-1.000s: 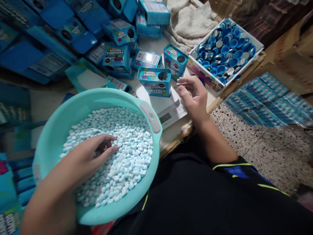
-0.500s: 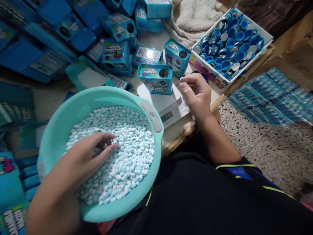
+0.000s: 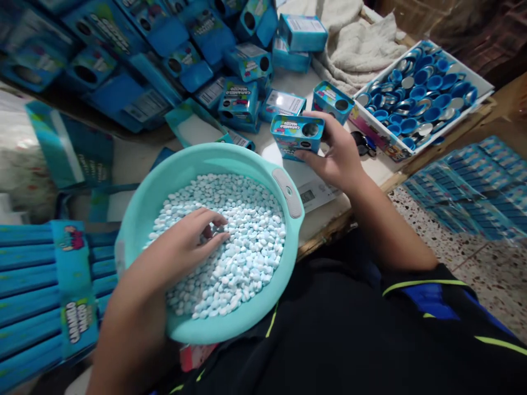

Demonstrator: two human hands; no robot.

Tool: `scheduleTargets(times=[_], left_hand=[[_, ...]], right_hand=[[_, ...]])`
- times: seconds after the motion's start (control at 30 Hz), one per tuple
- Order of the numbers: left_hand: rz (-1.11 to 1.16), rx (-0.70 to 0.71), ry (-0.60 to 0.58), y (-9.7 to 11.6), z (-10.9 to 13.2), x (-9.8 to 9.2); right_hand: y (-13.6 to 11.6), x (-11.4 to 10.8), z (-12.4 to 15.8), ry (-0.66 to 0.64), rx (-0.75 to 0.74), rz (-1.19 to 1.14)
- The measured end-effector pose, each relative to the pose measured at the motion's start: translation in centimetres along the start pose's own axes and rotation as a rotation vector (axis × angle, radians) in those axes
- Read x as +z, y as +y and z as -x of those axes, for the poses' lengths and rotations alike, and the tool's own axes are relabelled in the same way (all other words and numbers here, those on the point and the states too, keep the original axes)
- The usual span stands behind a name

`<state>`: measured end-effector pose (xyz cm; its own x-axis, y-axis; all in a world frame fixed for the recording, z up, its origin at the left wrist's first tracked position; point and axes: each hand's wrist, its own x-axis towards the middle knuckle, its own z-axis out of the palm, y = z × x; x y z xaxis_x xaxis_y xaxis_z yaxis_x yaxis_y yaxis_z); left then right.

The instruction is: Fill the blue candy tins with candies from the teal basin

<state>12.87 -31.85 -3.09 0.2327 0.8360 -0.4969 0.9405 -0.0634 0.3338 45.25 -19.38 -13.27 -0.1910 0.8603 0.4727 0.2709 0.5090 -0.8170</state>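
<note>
My left hand (image 3: 191, 238) rests over pale blue and white candies (image 3: 247, 258) in a turquoise bowl (image 3: 142, 192). Its fingers curl together, and what they hold, if anything, is hidden. My right hand (image 3: 340, 156) grips a blue candy tin (image 3: 295, 137) from its right side, thumb in front and fingers behind. The tin is upright, its round top hole facing up, above a white scale (image 3: 325, 195) whose display partly shows. Just behind it stands another blue tin (image 3: 331, 102) with an open round hole.
A white box (image 3: 432, 148) full of blue and silver caps sits at the right. Piled tins (image 3: 239, 101) fill the back left. A cloth (image 3: 358, 49) lies behind. Flat blue packs (image 3: 33, 291) are at lower left, and wrapped packs (image 3: 473, 186) lie at right.
My right hand has moved from beside the scale onto the tin and closed around it. My left hand stays in the bowl. The whole view has shifted toward the left.
</note>
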Motion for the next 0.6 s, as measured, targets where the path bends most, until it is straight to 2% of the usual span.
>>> scheduleTargets(times=[0.1,0.17,0.23,0.3,0.47,0.6], left_hand=[[0.018,0.015,0.021,-0.4,0.2,0.3],[0.021,0.028,0.041,-0.6,0.2,0.5],[0.026,0.027,0.05,-0.6,0.2,0.6],[0.038,0.011,0.045,-0.4,0.3,0.6],[0.045,-0.037,0.013,0.2,0.4,0.6],[0.049,-0.04,0.004,0.0,0.4,0.7]], right_hand=[[-4.1,-0.1,-0.4,0.017,-0.084,0.028],[-6.5,0.0,-0.7,-0.04,-0.154,0.061],[-7.8,0.3,-1.0,-0.121,-0.209,0.107],[-7.8,0.8,-1.2,-0.153,-0.22,0.147],[-6.0,1.3,-0.4,-0.128,-0.227,0.267],[-4.0,0.9,0.4,-0.05,-0.218,0.262]])
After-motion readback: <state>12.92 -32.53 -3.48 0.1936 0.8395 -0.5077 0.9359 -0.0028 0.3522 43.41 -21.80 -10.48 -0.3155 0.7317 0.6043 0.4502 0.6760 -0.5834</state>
